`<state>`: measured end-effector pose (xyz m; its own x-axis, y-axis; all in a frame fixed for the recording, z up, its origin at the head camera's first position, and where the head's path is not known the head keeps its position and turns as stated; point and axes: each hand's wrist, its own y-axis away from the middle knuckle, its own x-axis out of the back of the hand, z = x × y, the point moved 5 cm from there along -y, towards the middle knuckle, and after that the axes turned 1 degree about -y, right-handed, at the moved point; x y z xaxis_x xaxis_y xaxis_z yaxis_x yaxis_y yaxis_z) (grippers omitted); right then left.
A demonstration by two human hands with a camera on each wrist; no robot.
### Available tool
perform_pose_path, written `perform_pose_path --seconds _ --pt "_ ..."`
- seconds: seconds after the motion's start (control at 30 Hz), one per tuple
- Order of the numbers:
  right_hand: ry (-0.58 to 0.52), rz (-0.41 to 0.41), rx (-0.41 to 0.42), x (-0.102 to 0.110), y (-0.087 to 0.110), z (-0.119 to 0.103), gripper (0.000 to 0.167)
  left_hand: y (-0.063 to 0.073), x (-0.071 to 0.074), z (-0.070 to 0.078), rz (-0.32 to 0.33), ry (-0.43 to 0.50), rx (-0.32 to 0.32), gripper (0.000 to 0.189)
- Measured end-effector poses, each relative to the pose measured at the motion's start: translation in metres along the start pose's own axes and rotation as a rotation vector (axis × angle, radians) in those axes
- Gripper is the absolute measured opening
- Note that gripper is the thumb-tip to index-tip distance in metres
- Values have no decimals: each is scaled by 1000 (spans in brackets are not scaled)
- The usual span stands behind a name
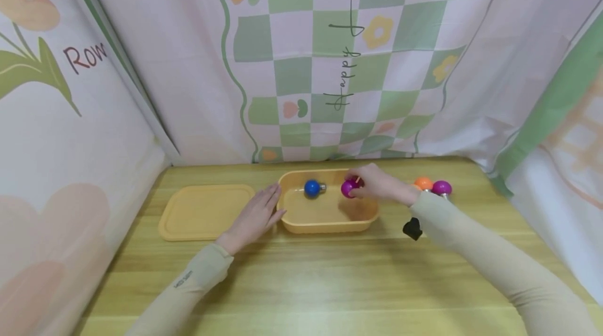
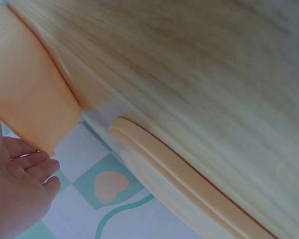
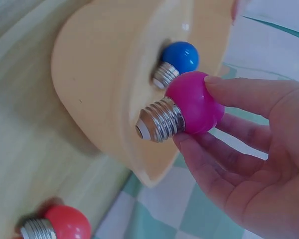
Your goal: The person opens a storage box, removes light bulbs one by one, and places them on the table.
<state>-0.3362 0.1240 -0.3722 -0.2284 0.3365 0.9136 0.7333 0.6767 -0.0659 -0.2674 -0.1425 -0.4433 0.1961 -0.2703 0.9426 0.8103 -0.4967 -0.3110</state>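
My right hand (image 1: 377,183) pinches a magenta light bulb (image 3: 195,102) by its round glass between thumb and fingers, over the right part of a yellow plastic container (image 1: 325,227). Its silver screw base sticks out bare in the right wrist view. Inside the container, left of the middle, a blue light bulb (image 1: 312,188) lies on its side, base to the right. Straight fingers of my left hand (image 1: 252,221) rest against the container's left rim; in the left wrist view they show beside its wall (image 2: 45,94).
A flat yellow lid (image 1: 207,213) lies left of the container. Right of it, partly behind my right forearm, are an orange bulb (image 1: 423,183) and another magenta bulb (image 1: 442,188). A small black object (image 1: 413,228) sits near my right sleeve. Patterned curtains (image 1: 330,64) stand behind the wooden table (image 1: 301,283).
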Motion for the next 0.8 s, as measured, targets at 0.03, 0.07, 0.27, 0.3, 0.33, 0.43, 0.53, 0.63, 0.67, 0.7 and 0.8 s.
perform_pose_path --seconds 0.03,0.07,0.27,0.3,0.33,0.43,0.53,0.63,0.67,0.7,0.8 --pt "0 16 15 3 1 0 22 0 0 0 -1 3 0 62" --pt "10 33 25 7 2 1 22 0 0 0 -2 3 0 62" --pt "3 80 -33 27 14 11 23 0 1 0 -1 -1 -3 62" --pt "-1 86 -43 30 16 12 23 0 1 1 1 -2 -4 62" --pt "0 93 -54 33 19 14 24 0 0 0 1 -5 -5 62" --pt "4 105 -83 41 26 21 29 0 0 0 5 -8 -9 61" --pt "19 117 -112 46 33 29 30 0 1 1 1 -9 -10 61" --pt "30 131 -132 50 40 36 28 0 2 2 6 -8 -16 61" --pt "30 132 -143 52 43 38 27 0 2 2 9 -9 -18 61" --pt "30 135 -152 54 45 40 26 0 3 2 12 -12 -20 61" --pt "31 137 -181 59 52 49 26 0 3 3 10 -13 -17 61"
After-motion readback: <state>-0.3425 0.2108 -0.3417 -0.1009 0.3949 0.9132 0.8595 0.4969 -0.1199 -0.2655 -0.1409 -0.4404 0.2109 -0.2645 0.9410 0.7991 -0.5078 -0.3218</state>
